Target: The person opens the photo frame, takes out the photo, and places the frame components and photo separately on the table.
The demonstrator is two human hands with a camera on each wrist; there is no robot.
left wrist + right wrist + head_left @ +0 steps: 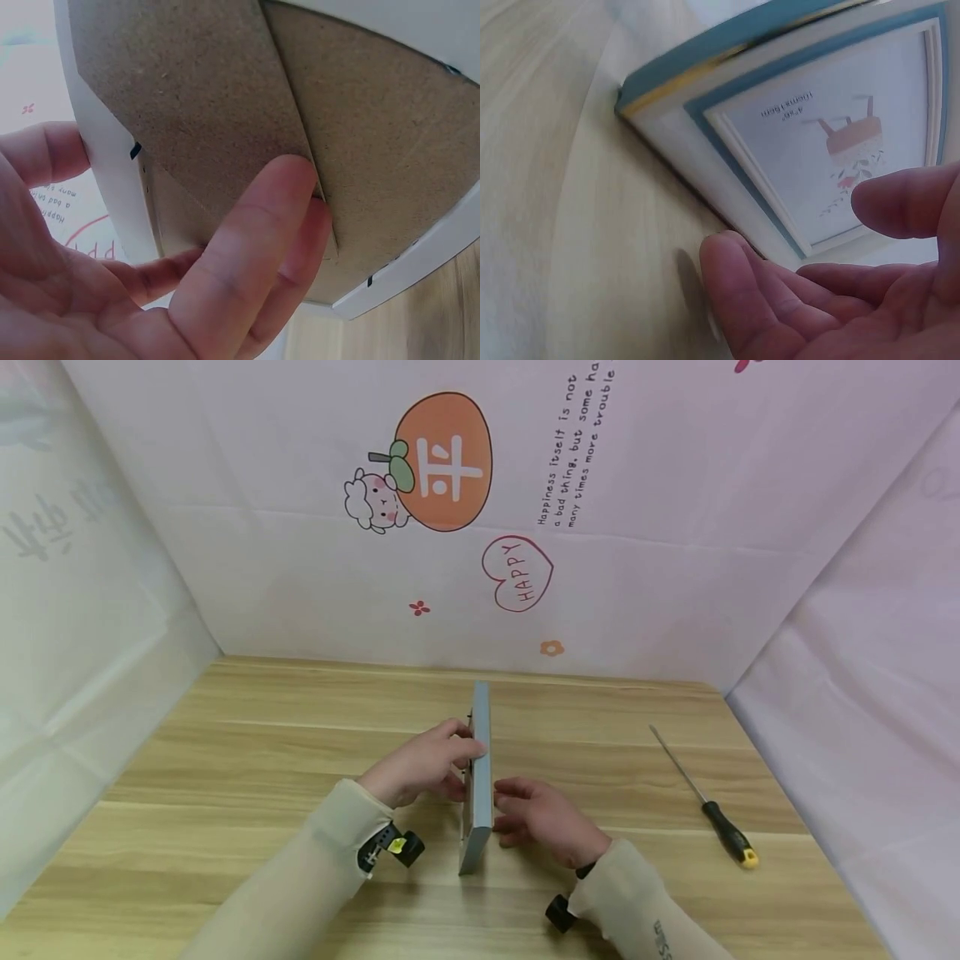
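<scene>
A picture frame [482, 793] stands on its edge on the wooden table, seen nearly edge-on in the head view. My left hand [423, 764] grips it from the left, one digit over the upper edge and other fingers on the back. The left wrist view shows these fingers at a seam in the brown backing board [187, 75]. On the other side, my right hand [543, 818] is held with loosely bent fingers close to the frame's front. In the right wrist view, a printed chair picture [855, 142] shows inside the blue and white border, thumb apart from the fingers.
To the right lies a screwdriver [723, 831] with a black and yellow handle, its shaft toward the back. White printed cloth [300, 585] rises behind the wooden table [247, 752] and along both sides.
</scene>
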